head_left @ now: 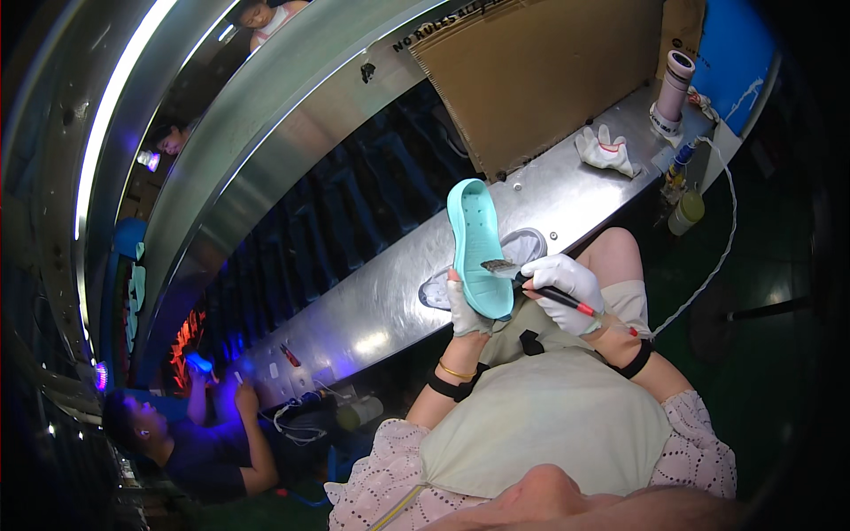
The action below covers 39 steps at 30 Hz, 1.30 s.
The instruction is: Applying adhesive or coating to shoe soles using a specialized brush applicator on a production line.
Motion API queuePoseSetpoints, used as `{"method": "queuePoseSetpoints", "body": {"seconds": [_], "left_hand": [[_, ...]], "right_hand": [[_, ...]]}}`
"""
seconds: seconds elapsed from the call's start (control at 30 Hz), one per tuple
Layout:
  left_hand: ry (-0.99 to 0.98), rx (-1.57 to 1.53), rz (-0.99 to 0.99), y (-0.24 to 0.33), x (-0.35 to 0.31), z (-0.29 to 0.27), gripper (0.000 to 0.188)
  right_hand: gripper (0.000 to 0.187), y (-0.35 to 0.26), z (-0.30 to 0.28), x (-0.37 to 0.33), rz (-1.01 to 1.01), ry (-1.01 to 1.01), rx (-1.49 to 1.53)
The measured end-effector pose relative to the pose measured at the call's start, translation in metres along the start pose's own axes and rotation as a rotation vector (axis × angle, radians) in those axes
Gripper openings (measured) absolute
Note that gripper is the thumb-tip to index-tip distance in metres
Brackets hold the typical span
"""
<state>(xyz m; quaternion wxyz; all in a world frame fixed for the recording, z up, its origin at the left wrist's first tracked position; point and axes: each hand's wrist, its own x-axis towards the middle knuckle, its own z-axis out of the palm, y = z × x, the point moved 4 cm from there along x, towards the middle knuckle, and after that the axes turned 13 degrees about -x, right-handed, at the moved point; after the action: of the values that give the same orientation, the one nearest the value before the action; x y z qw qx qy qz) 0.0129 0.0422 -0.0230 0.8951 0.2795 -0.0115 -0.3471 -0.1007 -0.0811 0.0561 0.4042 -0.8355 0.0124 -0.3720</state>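
Note:
My left hand, in a pale glove with bare fingertips, grips a turquoise shoe sole by its lower end. The sole is tilted up, its hollow inner side showing. In my white-gloved right hand is a brush with a dark handle and a red band. The brush's bristles are over the lower half of the sole; whether they touch it I cannot tell. Behind the sole, a grey rimmed piece with rounded ends lies on the metal bench, partly hidden by the sole and my hand.
A large cardboard sheet stands at the bench's back edge. Further right are a white glove, a pink tumbler and a hanging white hose. A conveyor runs behind the bench. A co-worker sits at lower left.

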Motion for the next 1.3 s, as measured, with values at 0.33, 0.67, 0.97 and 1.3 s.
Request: {"method": "queuePoseSetpoints", "body": {"seconds": [0.33,0.67,0.97,1.3], "left_hand": [[-0.163,-0.393,-0.258,-0.008,-0.011,0.016,0.076],[-0.011,-0.257,-0.197,-0.02,-0.015,0.0,0.068],[-0.038,-0.209,-0.124,-0.023,-0.015,-0.002,0.067],[-0.052,-0.183,-0.093,-0.022,-0.017,-0.001,0.068]], "right_hand": [[0.02,0.037,0.008,-0.02,0.476,0.106,0.595],[0.018,0.038,0.016,-0.024,0.416,0.006,0.49],[0.019,0.045,0.02,-0.031,0.565,0.058,0.63],[0.021,0.055,0.023,-0.036,0.602,0.102,0.736]]}}
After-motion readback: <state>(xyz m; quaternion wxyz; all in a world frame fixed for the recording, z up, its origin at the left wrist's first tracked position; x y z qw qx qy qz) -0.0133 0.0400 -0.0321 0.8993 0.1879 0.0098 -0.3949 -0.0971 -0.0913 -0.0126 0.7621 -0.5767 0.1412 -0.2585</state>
